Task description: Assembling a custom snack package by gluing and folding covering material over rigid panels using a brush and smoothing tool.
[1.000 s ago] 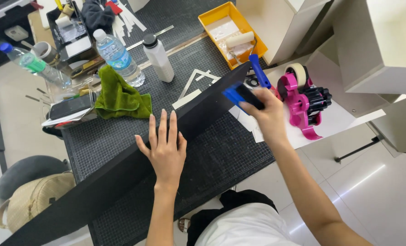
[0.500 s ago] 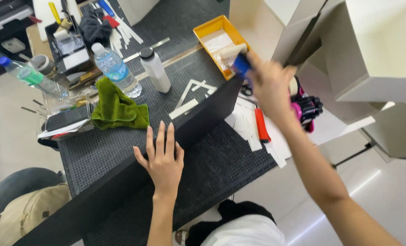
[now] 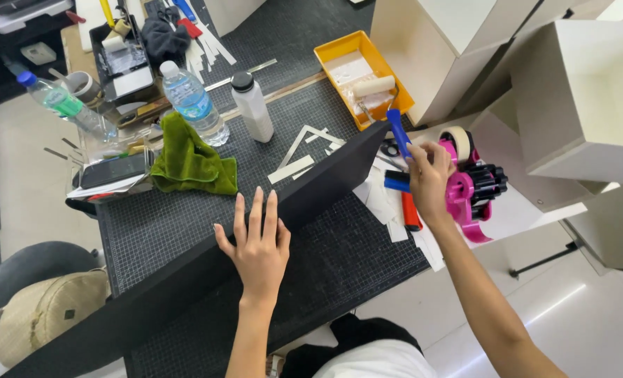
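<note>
My left hand point(image 3: 257, 246) lies flat, fingers apart, on a long black board point(image 3: 185, 280) that runs slantwise across the dark gridded cutting mat point(image 3: 150, 224). At the board's far end my right hand point(image 3: 430, 180) is curled round a short blue cylinder point(image 3: 394, 184), and its fingertips are at the blue handle point(image 3: 397, 131) of a paint roller point(image 3: 373, 87). That roller rests in a yellow tray point(image 3: 332, 54). A red pen-like tool point(image 3: 411, 210) lies on white paper scraps just under the hand.
A pink tape dispenser point(image 3: 472, 187) stands right of my right hand, with white boxes point(image 3: 577, 91) behind it. A green cloth point(image 3: 189, 162), two water bottles point(image 3: 192, 101), a white bottle point(image 3: 252, 105) and white strips point(image 3: 290, 168) lie on the mat. A beige bag point(image 3: 42, 311) sits at the lower left.
My right hand went up to the yellow tray with the blue-handled roller, then drew back down beside the pink dispenser; the roller now lies in the tray. The left hand stayed on the board.
</note>
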